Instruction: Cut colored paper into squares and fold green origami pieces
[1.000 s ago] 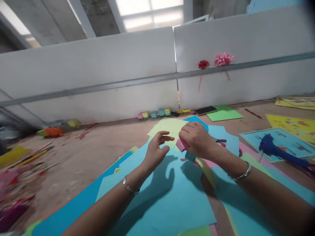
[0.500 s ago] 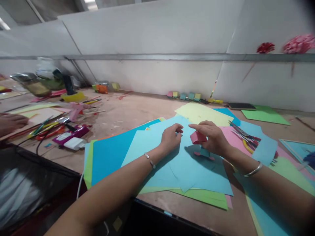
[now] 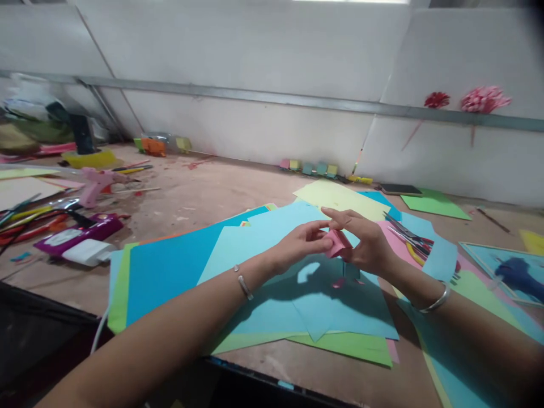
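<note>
A small folded-paper figure [image 3: 339,243] has a pink box on top, a light-blue part under it and pink pieces at the bottom. My right hand [image 3: 368,241] holds it from the right, its fingers closed round the pink box and partly covering the blue part. From the left, my left hand [image 3: 302,245] closes thumb and fingers on the pink box's left side. Both hands are over a light-blue paper sheet [image 3: 272,300], which lies on a stack of coloured sheets.
Scissors [image 3: 403,233] lie to the right, partly under a light-blue paper piece [image 3: 441,258]. Several small paper figures [image 3: 307,168] stand by the wall. At left are a pink glue gun [image 3: 96,186] and a purple device [image 3: 80,232] with a white plug.
My left hand has moved right and taken hold of the pink box, which my right hand was holding alone. The view has shifted, and the other person's hand at left is out of sight.
</note>
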### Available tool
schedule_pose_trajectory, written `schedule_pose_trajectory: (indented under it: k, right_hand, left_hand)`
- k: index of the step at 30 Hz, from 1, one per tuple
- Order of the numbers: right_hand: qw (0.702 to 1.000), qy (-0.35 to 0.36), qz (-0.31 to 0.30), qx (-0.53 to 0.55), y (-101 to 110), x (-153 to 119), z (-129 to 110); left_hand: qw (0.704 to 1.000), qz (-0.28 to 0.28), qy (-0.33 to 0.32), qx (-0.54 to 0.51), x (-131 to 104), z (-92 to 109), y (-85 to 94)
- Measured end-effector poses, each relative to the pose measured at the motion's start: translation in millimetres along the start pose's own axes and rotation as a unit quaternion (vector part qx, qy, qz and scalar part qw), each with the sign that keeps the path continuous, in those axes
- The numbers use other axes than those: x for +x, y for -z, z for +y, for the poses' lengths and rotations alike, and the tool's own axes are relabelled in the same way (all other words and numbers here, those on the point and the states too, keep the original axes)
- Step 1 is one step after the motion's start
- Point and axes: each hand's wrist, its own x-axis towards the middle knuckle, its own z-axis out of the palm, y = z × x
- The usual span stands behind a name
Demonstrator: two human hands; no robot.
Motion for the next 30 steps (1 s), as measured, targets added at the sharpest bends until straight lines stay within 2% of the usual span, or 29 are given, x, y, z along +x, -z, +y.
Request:
schedule_pose_trajectory:
  k: [3, 5, 7, 9, 12, 13, 15, 17, 20, 26, 30]
  right_hand:
    - [1.0, 0.016, -0.001, -0.02, -0.9, 1.5, 0.5]
    - [0.999, 0.018, -0.011, -0.025, 0.5, 2.6, 0.4]
    - [1.0, -0.009, -0.005, -0.014, 2.5, 2.6, 0.8]
    - [0.996, -0.084, 0.037, 0.009, 2.8, 0.5, 2.4]
    - [0.962, -0.248, 0.098, 0.05, -3.4, -6.5, 6.2]
    - [0.949, -0.297, 0.091, 0.058, -6.9, -9.1, 7.2]
    - [0.927, -0.369, 0.042, 0.058, -14.4, -13.8, 7.4]
    - [0.913, -0.407, -0.012, 0.041, -20.9, -16.8, 5.6]
    - [0.912, -0.409, -0.037, 0.013, -26.7, -18.9, 2.3]
    - [0.94, -0.341, 0.012, 0.017, -27.1, -19.3, 4.3]
    - [0.952, -0.299, 0.038, 0.059, -27.0, -19.0, 2.5]
  left_hand:
    - [0.999, -0.022, 0.022, -0.038, -1.3, 1.6, 1.9]
    - [0.997, -0.003, 0.05, -0.061, -1.7, 0.8, 4.5]
    - [0.992, 0.031, 0.082, -0.088, -1.4, -1.3, 8.3]
    - [0.986, 0.075, 0.098, -0.116, -0.2, -3.8, 13.0]
    - [0.974, 0.137, 0.098, -0.154, 2.5, -5.9, 20.4]
    - [0.969, 0.154, 0.098, -0.164, 3.3, -5.8, 22.5]
    - [0.96, 0.186, 0.097, -0.184, 4.6, -4.3, 25.7]
    - [0.952, 0.21, 0.095, -0.2, 5.3, -2.1, 27.4]
    - [0.946, 0.226, 0.093, -0.211, 5.5, 0.2, 27.7]
    - [0.947, 0.218, 0.089, -0.217, 5.0, -0.4, 27.3]
    - [0.949, 0.213, 0.084, -0.215, 4.1, -3.8, 28.0]
